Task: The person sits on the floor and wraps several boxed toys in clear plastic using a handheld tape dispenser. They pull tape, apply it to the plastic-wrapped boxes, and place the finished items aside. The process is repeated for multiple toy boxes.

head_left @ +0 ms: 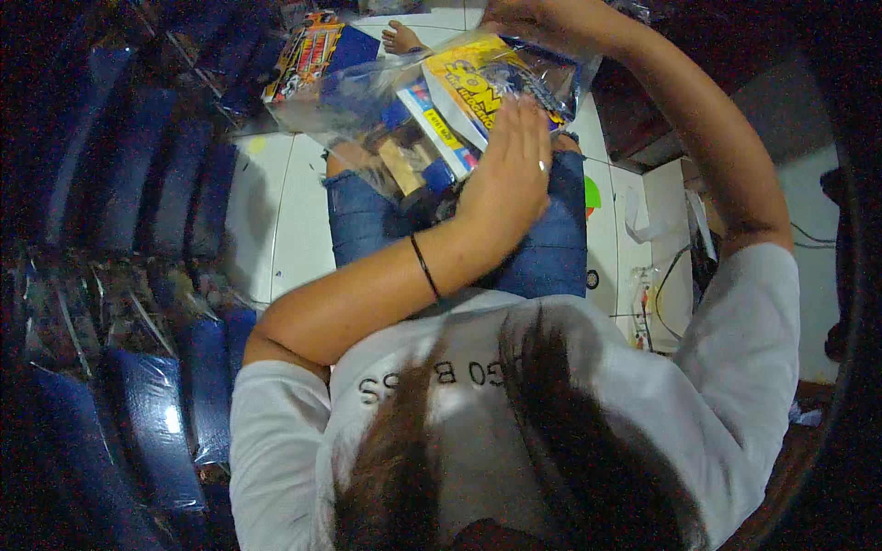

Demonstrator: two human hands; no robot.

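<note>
A clear plastic package lies across my lap. Inside it are a yellow-and-dark printed card, a white-and-blue strip with a yellow label and a tan piece. Flat on the card and its wrapping rests my left hand, fingers stretched out and close together, a ring on one of them. My right hand is at the far edge of the package, mostly cut off by the top of the picture, so its fingers are hidden.
Rows of plastic-wrapped dark blue packages fill the left side. Another printed package lies ahead on the white tiled floor, near a bare foot. A small black wheel and cables lie at the right.
</note>
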